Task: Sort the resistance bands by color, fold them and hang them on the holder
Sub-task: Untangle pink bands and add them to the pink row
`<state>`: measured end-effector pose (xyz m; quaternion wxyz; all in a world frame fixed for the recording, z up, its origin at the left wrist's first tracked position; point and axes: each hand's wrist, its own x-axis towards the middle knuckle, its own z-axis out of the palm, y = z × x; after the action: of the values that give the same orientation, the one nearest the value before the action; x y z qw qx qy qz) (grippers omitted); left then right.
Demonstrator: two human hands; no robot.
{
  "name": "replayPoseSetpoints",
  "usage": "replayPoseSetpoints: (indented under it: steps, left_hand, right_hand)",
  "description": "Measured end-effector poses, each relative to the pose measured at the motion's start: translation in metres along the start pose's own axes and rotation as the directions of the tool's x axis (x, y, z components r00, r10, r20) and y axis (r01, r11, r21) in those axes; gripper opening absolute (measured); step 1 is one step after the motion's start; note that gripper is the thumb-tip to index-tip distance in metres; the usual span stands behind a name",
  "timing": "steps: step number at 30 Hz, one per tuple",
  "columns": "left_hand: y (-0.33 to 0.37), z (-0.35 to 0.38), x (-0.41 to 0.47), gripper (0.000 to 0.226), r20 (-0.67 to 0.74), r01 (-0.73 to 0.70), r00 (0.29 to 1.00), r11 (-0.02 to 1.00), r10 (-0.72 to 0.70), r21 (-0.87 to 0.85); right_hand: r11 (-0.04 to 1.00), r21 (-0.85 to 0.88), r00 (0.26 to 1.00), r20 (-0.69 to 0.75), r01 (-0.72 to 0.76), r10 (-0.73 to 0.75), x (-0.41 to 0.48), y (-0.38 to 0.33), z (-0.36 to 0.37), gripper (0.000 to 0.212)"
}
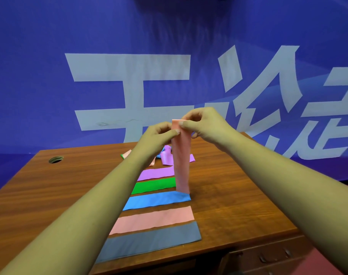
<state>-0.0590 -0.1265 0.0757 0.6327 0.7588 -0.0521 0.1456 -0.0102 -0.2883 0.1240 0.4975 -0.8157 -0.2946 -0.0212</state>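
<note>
Head view: you hold a salmon-pink band point(182, 165) up over the middle of the desk point(60, 185). Both hands are at its top end. Your left hand point(159, 133) pinches its left edge between thumb and forefinger. Your right hand point(203, 124), slightly higher, pinches the top corner with curled fingers. The band hangs straight down with its long axis vertical. Its lower end appears to hang just above the right end of the blue band point(157, 201); I cannot tell if they touch.

Five bands lie flat in a row, each with its long axis running left to right across the desk. From the far side towards the near edge they are the purple band point(157, 173), the green band point(155, 186), the blue one, the flat pink band point(155, 220) and the grey band point(153, 242). Behind them, towards the far edge, sits a loose heap of bands point(167, 155) that looks unsorted.

The matching pink strip lies below your hands and nearer to you, one strip past the blue one. So I judge that the held band needs to turn from hanging to crosswise and come towards the near edge. Both hands are about equally close to that strip. No holder is in view.
</note>
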Motion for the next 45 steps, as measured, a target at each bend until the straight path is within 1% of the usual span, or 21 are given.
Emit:
replayPoseSetpoints:
  steps: [2,4,6,8,12,13,15,17,20,22,24,26,28,30,31,33,35,38,40,41,45]
  left_hand:
    - [-0.007,0.001,-0.006,0.029,0.047,0.034,0.998,0.996,-0.03,-0.086]
    - [-0.018,0.001,-0.015,0.034,0.138,0.099,0.987,0.99,-0.084,-0.102]
    - [-0.031,0.002,-0.028,0.023,0.233,0.172,0.961,0.983,-0.152,-0.07]
    - [-0.046,-0.001,-0.043,0.01,0.267,0.232,0.939,0.972,-0.218,-0.023]
    - [-0.071,-0.021,-0.073,0.008,0.303,0.346,0.896,0.938,-0.326,-0.015]
    - [-0.075,-0.029,-0.08,0.012,0.31,0.373,0.884,0.927,-0.349,-0.02]
    - [-0.081,-0.043,-0.094,0.015,0.291,0.43,0.865,0.903,-0.409,-0.01]
    - [-0.084,-0.056,-0.104,0.008,0.237,0.445,0.87,0.896,-0.432,0.0]
    - [-0.087,-0.077,-0.115,0.012,0.11,0.465,0.884,0.881,-0.455,-0.089]
    - [-0.091,-0.092,-0.122,0.013,0.009,0.478,0.876,0.865,-0.482,-0.151]
    - [-0.098,-0.107,-0.128,0.014,-0.063,0.5,0.849,0.836,-0.525,-0.227]
    - [-0.105,-0.121,-0.135,0.009,-0.125,0.501,0.821,0.808,-0.558,-0.311]
    - [-0.116,-0.134,-0.144,0.006,-0.199,0.497,0.795,0.803,-0.574,-0.328]
    - [-0.126,-0.139,-0.154,0.01,-0.268,0.502,0.78,0.821,-0.566,-0.272]
    - [-0.131,-0.139,-0.16,0.012,-0.304,0.505,0.78,0.837,-0.546,-0.209]
    - [-0.14,-0.136,-0.17,0.014,-0.382,0.512,0.776,0.855,-0.502,-0.084]
    - [-0.15,-0.133,-0.178,0.013,-0.437,0.542,0.752,0.84,-0.494,-0.018]
    - [-0.165,-0.133,-0.182,0.01,-0.471,0.6,0.729,0.795,-0.497,0.09]
    - [-0.172,-0.135,-0.184,0.003,-0.489,0.622,0.731,0.758,-0.475,0.195]
    - [-0.174,-0.134,-0.185,0.006,-0.501,0.622,0.737,0.746,-0.454,0.238]
    - [-0.176,-0.128,-0.189,0.009,-0.521,0.621,0.752,0.697,-0.403,0.358]
  right_hand:
    - [1.0,0.003,1.0,-0.017,0.003,-0.003,0.002,-0.002,0.004,0.011]
    - [0.999,0.049,0.999,-0.048,0.006,-0.004,0.005,-0.006,0.007,0.008]
    - [0.992,0.128,0.994,-0.105,0.004,0.01,0.009,-0.008,0.009,0.009]
    - [0.973,0.23,0.985,-0.162,-0.019,0.057,0.011,-0.01,0.01,0.01]
    - [0.924,0.375,0.958,-0.228,-0.079,0.174,0.012,-0.004,0.01,0.012]
    - [0.913,0.396,0.95,-0.234,-0.101,0.207,0.011,0.0,0.009,0.012]
    - [0.89,0.433,0.93,-0.251,-0.141,0.269,0.01,0.009,0.01,0.008]
    - [0.862,0.477,0.9,-0.279,-0.172,0.334,0.01,0.02,0.01,0.012]
    - [0.829,0.504,0.857,-0.291,-0.24,0.425,0.004,0.038,0.016,0.022]
    - [0.8,0.526,0.835,-0.271,-0.289,0.479,-0.003,0.053,0.024,0.02]
    - [0.742,0.586,0.809,-0.233,-0.327,0.54,-0.014,0.068,0.035,0.016]
    - [0.688,0.619,0.785,-0.179,-0.379,0.593,-0.027,0.084,0.048,0.007]
    - [0.656,0.603,0.762,-0.12,-0.453,0.637,-0.045,0.099,0.065,0.004]
    - [0.637,0.574,0.743,-0.074,-0.514,0.666,-0.065,0.114,0.081,0.008]
    - [0.649,0.537,0.74,-0.066,-0.539,0.669,-0.074,0.122,0.088,0.012]
    - [0.714,0.409,0.755,-0.087,-0.568,0.65,-0.09,0.14,0.101,0.016]
    - [0.768,0.273,0.77,-0.125,-0.579,0.625,-0.101,0.155,0.11,0.012]
    - [0.794,0.13,0.779,-0.152,-0.594,0.608,-0.112,0.165,0.119,0.013]
    - [0.82,0.053,0.805,-0.163,-0.57,0.571,-0.117,0.17,0.124,0.021]
    - [0.829,0.024,0.815,-0.167,-0.559,0.554,-0.119,0.172,0.125,0.022]
    - [0.841,-0.067,0.838,-0.157,-0.536,0.522,-0.122,0.174,0.128,0.012]
